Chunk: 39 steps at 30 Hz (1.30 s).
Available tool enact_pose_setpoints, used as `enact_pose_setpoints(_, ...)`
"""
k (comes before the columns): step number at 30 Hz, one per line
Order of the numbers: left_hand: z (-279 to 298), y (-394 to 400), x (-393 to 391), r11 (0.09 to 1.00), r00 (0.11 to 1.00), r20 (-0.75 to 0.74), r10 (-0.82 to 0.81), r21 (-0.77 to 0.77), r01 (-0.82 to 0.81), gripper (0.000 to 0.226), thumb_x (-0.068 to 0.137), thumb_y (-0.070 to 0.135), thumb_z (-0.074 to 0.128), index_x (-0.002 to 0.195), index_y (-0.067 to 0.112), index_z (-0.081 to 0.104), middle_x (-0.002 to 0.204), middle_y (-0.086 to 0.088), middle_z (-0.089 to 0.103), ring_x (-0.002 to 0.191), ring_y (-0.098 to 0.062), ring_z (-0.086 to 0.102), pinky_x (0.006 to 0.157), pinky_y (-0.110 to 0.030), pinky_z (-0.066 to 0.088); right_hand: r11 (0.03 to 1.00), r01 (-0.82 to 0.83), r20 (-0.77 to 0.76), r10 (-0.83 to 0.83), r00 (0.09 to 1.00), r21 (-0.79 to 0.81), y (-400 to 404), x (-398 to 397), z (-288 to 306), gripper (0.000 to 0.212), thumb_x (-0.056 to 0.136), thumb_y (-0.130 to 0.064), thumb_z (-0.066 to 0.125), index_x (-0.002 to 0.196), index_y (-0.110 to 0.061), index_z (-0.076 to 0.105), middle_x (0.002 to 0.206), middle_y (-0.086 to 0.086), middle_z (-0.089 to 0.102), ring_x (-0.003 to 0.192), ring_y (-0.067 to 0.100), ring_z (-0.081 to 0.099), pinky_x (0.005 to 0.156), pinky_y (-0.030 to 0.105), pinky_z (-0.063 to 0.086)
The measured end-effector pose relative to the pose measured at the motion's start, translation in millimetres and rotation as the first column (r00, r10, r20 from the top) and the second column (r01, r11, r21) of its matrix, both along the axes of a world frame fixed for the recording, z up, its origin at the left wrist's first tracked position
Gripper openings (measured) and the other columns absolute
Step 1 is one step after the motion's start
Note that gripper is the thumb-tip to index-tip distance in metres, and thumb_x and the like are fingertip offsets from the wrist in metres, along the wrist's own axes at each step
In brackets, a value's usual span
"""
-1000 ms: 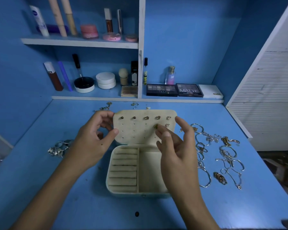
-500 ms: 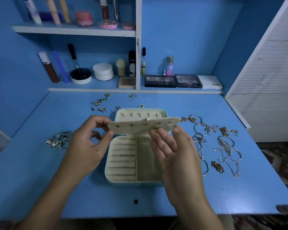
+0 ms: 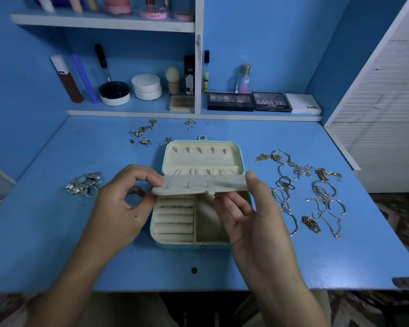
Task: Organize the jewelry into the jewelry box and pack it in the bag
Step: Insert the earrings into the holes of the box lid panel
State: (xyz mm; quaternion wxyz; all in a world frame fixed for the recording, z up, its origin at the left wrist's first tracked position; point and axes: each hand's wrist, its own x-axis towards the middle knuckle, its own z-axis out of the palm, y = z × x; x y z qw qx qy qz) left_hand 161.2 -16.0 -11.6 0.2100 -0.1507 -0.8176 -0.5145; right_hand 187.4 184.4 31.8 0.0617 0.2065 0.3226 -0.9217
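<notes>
Head view: blue tabletop (image 3: 57, 244) under blue walls and shelves; both hands' fingers (image 3: 149, 179) pinch the earring panel (image 3: 198, 186) over the open jewelry box (image 3: 198, 243), bracelets (image 3: 316, 194) beyond the right fingers (image 3: 252, 182).
</notes>
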Motion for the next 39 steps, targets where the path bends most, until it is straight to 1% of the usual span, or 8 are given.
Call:
enact_pose_setpoints(4, -5, -2, 2, 1.000, 1.000, -0.008, -0.001, 0.007, 0.001, 0.011, 0.084, 0.023, 0.060, 0.091, 0.032, 0.060, 0.098, 0.011, 0.066, 0.100, -0.016, 0.065, 0.078, -0.028, 0.052, 0.999, -0.032, -0.002, 0.032, 0.999, -0.001, 1, 2, -1, 0.033, 0.097, -0.023, 0.059, 0.126, -0.007, 0.059, 0.106, 0.016, 0.071, 0.101, 0.025, 0.073, 0.087, 0.035, 0.059)
enact_pose_setpoints(10, -8, -2, 2, 1.000, 1.000, -0.018, -0.004, 0.009, 0.005, 0.007, 0.084, 0.025, 0.062, 0.089, 0.028, 0.060, 0.099, 0.013, 0.066, 0.100, -0.016, 0.065, 0.079, -0.030, 0.053, 0.988, -0.085, -0.035, 0.090, 0.995, 0.129, 6, 7, -1, 0.038, 0.097, -0.019, 0.058, 0.134, -0.016, 0.050, 0.086, 0.008, 0.075, 0.086, 0.025, 0.075, 0.076, 0.037, 0.061)
enact_pose_setpoints(14, -12, -4, 3, 1.000, 0.999, -0.037, -0.008, -0.007, 0.008, 0.009, 0.084, 0.022, 0.062, 0.089, 0.029, 0.060, 0.100, 0.015, 0.065, 0.100, -0.016, 0.065, 0.079, -0.035, 0.053, 0.976, -0.077, -0.043, 0.088, 0.995, 0.203, 9, 10, 1, 0.040, 0.097, -0.010, 0.058, 0.132, -0.024, 0.045, 0.090, 0.012, 0.076, 0.094, 0.027, 0.074, 0.091, 0.041, 0.056)
enact_pose_setpoints(21, -12, -6, 6, 0.999, 1.000, -0.027, -0.010, -0.051, 0.008, 0.007, 0.084, 0.019, 0.059, 0.087, 0.023, 0.063, 0.101, 0.016, 0.065, 0.099, -0.017, 0.066, 0.081, -0.038, 0.054, 0.944, -0.135, -0.007, 0.144, 0.990, 0.302, 15, 7, -4, 0.045, 0.092, 0.000, 0.061, 0.128, -0.025, 0.048, 0.105, 0.024, 0.072, 0.094, 0.028, 0.074, 0.085, 0.039, 0.061)
enact_pose_setpoints(26, -5, -9, 3, 1.000, 0.997, 0.074, 0.006, -0.020, -0.005, 0.016, 0.082, 0.019, 0.051, 0.082, 0.026, 0.065, 0.096, 0.010, 0.070, 0.096, -0.015, 0.067, 0.081, -0.020, 0.050, 0.927, -0.135, 0.000, 0.144, 0.990, 0.351, 17, 8, -9, 0.043, 0.091, -0.001, 0.062, 0.123, -0.029, 0.052, 0.116, 0.022, 0.069, 0.092, 0.022, 0.075, 0.082, 0.030, 0.061)
enact_pose_setpoints(31, 10, -10, -19, 0.996, 0.982, 0.174, 0.080, 0.014, -0.084, 0.025, 0.085, 0.012, 0.053, 0.080, 0.031, 0.067, 0.088, 0.012, 0.073, 0.086, -0.008, 0.068, 0.074, -0.013, 0.048, 0.922, -0.145, -0.005, 0.157, 0.988, 0.359, 18, 6, -11, 0.044, 0.091, 0.001, 0.062, 0.122, -0.028, 0.053, 0.096, 0.011, 0.075, 0.084, 0.017, 0.075, 0.076, 0.026, 0.061)
enact_pose_setpoints(35, 23, -7, -53, 0.993, 0.980, 0.169, 0.103, -0.078, -0.091, 0.031, 0.092, 0.006, 0.059, 0.083, 0.035, 0.066, 0.085, 0.015, 0.071, 0.088, -0.006, 0.067, 0.073, -0.017, 0.051, 0.922, -0.149, -0.011, 0.164, 0.986, 0.358, 18, 6, -11, 0.044, 0.091, 0.002, 0.060, 0.122, -0.028, 0.051, 0.085, 0.002, 0.076, 0.081, 0.015, 0.075, 0.072, 0.024, 0.060)
enact_pose_setpoints(39, 27, -3, -103, 0.971, 0.976, 0.163, 0.145, -0.211, -0.109, 0.015, 0.091, 0.013, 0.065, 0.095, 0.027, 0.070, 0.092, 0.013, 0.070, 0.080, 0.003, 0.063, 0.077, -0.007, 0.047, 0.923, -0.148, -0.019, 0.165, 0.986, 0.356, 18, 6, -12, 0.044, 0.092, 0.002, 0.060, 0.123, -0.027, 0.050, 0.091, 0.004, 0.077, 0.085, 0.017, 0.075, 0.073, 0.024, 0.060)
